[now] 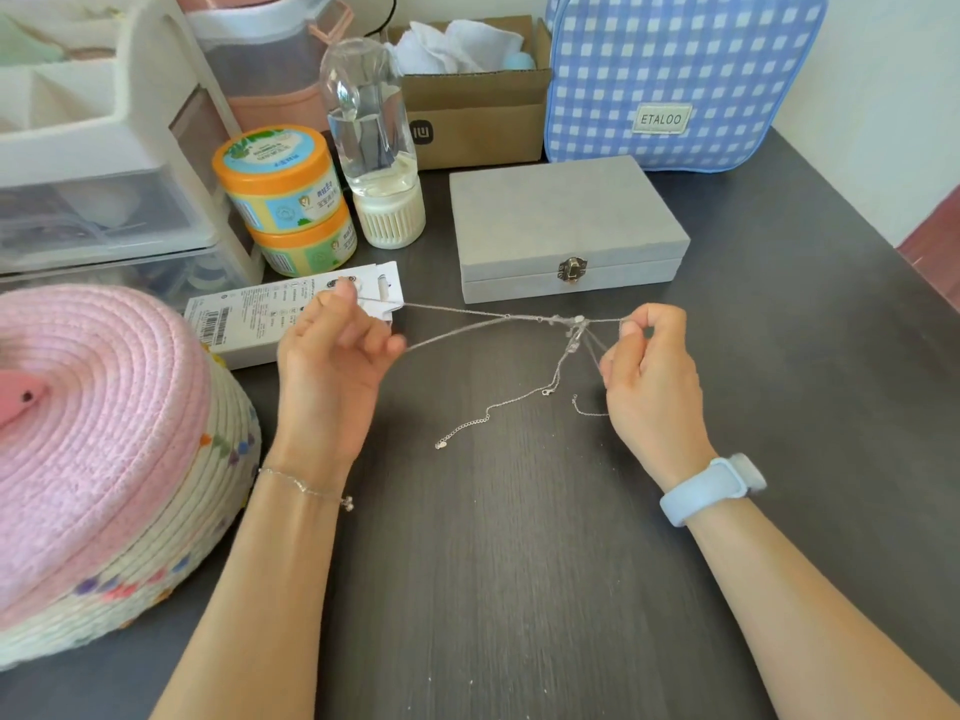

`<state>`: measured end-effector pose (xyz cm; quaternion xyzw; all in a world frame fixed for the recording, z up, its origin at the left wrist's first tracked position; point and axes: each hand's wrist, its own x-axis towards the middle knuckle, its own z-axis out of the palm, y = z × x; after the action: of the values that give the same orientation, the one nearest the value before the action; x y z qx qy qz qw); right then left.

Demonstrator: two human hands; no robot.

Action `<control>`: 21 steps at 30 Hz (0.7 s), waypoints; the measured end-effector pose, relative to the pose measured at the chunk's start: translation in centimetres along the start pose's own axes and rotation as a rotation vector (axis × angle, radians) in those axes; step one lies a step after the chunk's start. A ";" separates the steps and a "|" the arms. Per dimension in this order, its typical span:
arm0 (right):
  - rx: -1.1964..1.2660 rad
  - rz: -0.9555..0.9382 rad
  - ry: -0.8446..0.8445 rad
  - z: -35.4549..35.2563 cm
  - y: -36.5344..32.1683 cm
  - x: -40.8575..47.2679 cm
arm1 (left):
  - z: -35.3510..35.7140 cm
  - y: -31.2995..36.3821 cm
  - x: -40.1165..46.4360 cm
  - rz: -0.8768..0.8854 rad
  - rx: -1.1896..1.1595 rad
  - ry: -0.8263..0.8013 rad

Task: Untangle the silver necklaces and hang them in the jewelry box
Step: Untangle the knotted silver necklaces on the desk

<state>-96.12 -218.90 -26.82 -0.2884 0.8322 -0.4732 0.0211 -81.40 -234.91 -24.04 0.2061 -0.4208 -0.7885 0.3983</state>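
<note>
Thin silver necklaces (498, 324) stretch in the air between my two hands above the dark table. A knot (577, 322) of chains and small pendants sits close to my right hand. Loose ends with clasps (462, 428) trail down onto the table. My left hand (332, 345) pinches the chains' left end between thumb and fingers. My right hand (649, 356) pinches the right end just beside the knot. The grey jewelry box (566, 226) stands behind the chains, lid down and latch fastened.
A pink woven basket (104, 449) fills the left. A white card packet (260, 314), two stacked orange tubs (285, 194), a clear bottle (374, 142), a drawer unit (104, 163), a cardboard box (478, 101) and a blue checked bag (675, 75) line the back.
</note>
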 end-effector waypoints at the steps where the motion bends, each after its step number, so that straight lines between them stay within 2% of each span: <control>1: -0.030 -0.003 -0.008 0.0 0.0 -0.1 | 0.0 0.0 0.1 -0.023 0.000 0.041; 2: -0.052 -0.003 -0.008 0.0 -0.1 -0.1 | 0.0 0.0 0.2 0.014 0.132 0.115; 6: -0.117 0.010 -0.008 -0.2 -0.2 0.0 | -0.6 -1.0 0.1 0.410 1.117 0.390; 7: -0.130 0.012 -0.008 -0.2 -0.2 0.0 | -0.3 -1.0 -0.1 0.454 1.247 0.435; 8: -0.137 0.014 -0.002 -0.2 -0.2 0.0 | -0.2 -1.1 -0.2 0.458 1.285 0.457; 9: -0.141 0.021 0.007 -0.3 -0.2 0.0 | -0.1 -1.0 -0.2 0.431 1.212 0.445; 10: -0.141 0.034 0.019 -0.3 -0.1 0.1 | -0.2 -0.8 0.0 0.365 1.005 0.395; 12: -0.144 0.065 0.041 -0.6 0.0 0.3 | 0.0 0.0 0.1 0.131 0.398 0.213; 13: -0.148 0.075 0.051 -0.7 0.0 0.3 | 0.0 0.3 0.1 0.040 0.187 0.145; 14: -0.155 0.081 0.063 -0.7 0.1 0.4 | -0.2 0.5 0.1 0.005 0.131 0.116; 15: -0.164 0.081 0.077 -0.8 0.1 0.4 | -0.3 0.4 0.2 0.021 0.201 0.135; 19: -0.224 0.042 0.103 -0.6 0.2 0.3 | -1.1 -0.5 0.5 0.334 1.024 0.398; 21: -0.239 0.033 0.098 -0.7 0.2 0.3 | -0.9 -0.7 0.2 0.406 1.253 0.500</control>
<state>-96.72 -218.46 -26.57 -0.2517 0.8872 -0.3839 -0.0462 -81.24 -235.30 -25.07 0.4892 -0.7218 -0.2366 0.4286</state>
